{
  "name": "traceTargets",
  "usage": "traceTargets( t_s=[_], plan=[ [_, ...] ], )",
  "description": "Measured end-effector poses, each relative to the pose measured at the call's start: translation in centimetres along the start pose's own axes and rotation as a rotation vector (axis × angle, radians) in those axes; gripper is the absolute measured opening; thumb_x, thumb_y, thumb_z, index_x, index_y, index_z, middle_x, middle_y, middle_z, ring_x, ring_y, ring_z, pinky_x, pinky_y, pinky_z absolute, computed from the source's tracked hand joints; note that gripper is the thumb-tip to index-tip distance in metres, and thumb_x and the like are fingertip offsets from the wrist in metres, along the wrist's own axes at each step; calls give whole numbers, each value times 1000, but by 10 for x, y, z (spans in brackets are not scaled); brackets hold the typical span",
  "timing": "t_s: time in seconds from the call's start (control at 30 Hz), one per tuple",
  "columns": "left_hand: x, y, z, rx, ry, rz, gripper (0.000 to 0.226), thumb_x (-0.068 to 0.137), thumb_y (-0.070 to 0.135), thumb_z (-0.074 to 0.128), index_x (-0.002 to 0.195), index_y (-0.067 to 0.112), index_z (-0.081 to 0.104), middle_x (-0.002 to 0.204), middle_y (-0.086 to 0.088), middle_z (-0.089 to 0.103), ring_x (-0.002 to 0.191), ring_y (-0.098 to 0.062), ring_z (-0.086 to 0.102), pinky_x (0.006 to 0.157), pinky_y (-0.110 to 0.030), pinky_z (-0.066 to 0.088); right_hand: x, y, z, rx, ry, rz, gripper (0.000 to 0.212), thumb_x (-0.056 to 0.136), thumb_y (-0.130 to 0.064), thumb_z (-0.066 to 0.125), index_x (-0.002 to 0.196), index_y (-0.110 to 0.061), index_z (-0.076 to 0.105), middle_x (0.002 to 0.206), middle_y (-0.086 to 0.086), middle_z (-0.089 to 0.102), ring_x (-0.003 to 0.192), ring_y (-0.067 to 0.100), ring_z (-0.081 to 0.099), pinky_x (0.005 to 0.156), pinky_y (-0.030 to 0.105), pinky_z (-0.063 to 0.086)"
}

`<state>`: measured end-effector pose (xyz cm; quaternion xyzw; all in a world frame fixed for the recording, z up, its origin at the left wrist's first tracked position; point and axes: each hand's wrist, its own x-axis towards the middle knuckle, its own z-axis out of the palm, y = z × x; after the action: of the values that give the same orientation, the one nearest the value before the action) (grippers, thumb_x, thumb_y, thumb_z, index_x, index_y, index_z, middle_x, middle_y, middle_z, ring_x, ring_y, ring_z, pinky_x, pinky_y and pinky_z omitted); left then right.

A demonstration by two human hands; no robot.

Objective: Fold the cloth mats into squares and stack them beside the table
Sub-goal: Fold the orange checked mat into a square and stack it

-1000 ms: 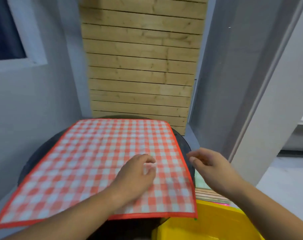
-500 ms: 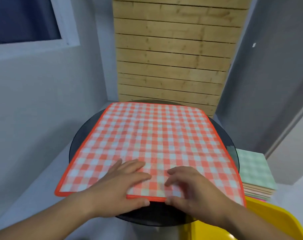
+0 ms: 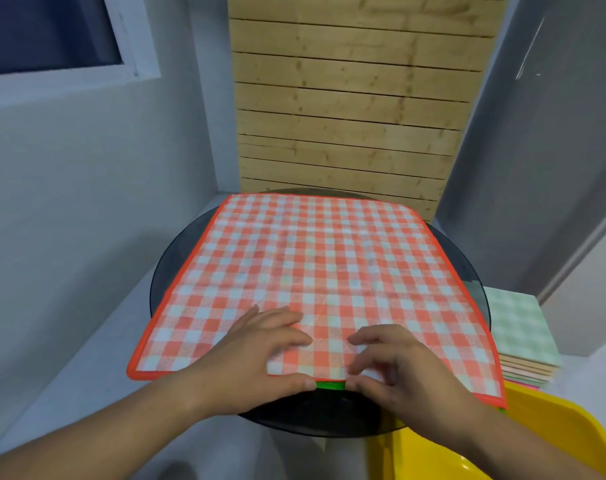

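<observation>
Orange-and-white checked mat (image 3: 322, 271) lies spread flat over the round dark glass table (image 3: 163, 271), its corners hanging past the rim. The person's two hands sit close together at the near hem. The left hand (image 3: 256, 351) has its fingers laid on top of the cloth and its thumb tucked against the hem, pinching it. The right hand (image 3: 395, 365) does the same with more curled fingers, its thumb at the hem just beside the other thumb. Between the two thumbs a green strip (image 3: 330, 385) shows under the hem. Right of the table, lower down, stands a stack of folded mats (image 3: 518, 327), a pale green checked one on top. A yellow bin (image 3: 544, 431) sits nearest, at the lower right.
</observation>
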<state>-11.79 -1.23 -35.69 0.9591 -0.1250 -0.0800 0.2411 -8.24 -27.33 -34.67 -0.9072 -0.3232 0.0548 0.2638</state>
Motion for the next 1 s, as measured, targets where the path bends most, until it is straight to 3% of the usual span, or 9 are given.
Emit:
traceTargets(
  t_s=[0.17,0.27,0.4,0.6,0.8,0.87,0.93,1.0],
  plan=[
    [-1,1,0,-38,37,-7,80,80,78,57,149,45,35,158,30,22,146,10,8,125,-29,-1,0,-4,1,-21,15,6,16,89,-48,62,94,-38,74,116,-38,47,118,-15,33,94,11,40],
    [-2,1,-3,-64,49,-12,75,82,75,60,147,45,38,151,34,25,142,13,12,124,-25,4,0,-5,1,-18,42,18,16,90,-47,62,96,-37,74,114,-36,51,115,-13,38,91,11,43],
    [-7,5,-8,-166,55,-32,52,83,64,69,129,46,55,123,48,37,123,22,32,106,-8,27,-1,-9,-3,6,94,21,16,90,-44,63,97,-35,74,109,-36,54,112,-14,43,85,9,46],
    [-9,6,-14,-324,55,-102,41,82,55,75,119,42,65,124,33,55,116,14,50,104,-15,43,-2,-8,-4,0,175,21,15,86,-47,66,90,-35,73,100,-32,59,107,-12,49,81,9,48],
    [-8,6,-14,-320,79,-103,19,81,52,78,93,38,73,112,27,64,111,10,55,105,-24,46,-8,1,-5,-154,117,-48,29,92,-54,51,104,-36,72,105,-34,53,107,-11,46,83,6,43],
    [-7,6,-15,-305,64,-104,26,82,53,77,103,39,73,118,27,62,115,7,54,107,-24,45,-11,3,-7,-185,102,-64,27,95,-50,50,108,-37,70,108,-34,50,107,-12,46,83,4,40],
    [-5,6,-17,-268,33,-114,46,84,54,75,126,38,65,129,27,55,122,4,51,109,-21,42,-13,3,-9,-202,105,-59,28,96,-49,50,110,-37,70,110,-32,52,106,-10,47,84,3,40],
    [-4,7,-20,-268,12,-122,53,83,54,75,132,37,61,133,26,53,125,2,50,110,-21,41,-14,4,-11,-203,119,-38,28,96,-48,50,111,-36,70,112,-30,57,103,-9,49,82,2,40]
  ],
)
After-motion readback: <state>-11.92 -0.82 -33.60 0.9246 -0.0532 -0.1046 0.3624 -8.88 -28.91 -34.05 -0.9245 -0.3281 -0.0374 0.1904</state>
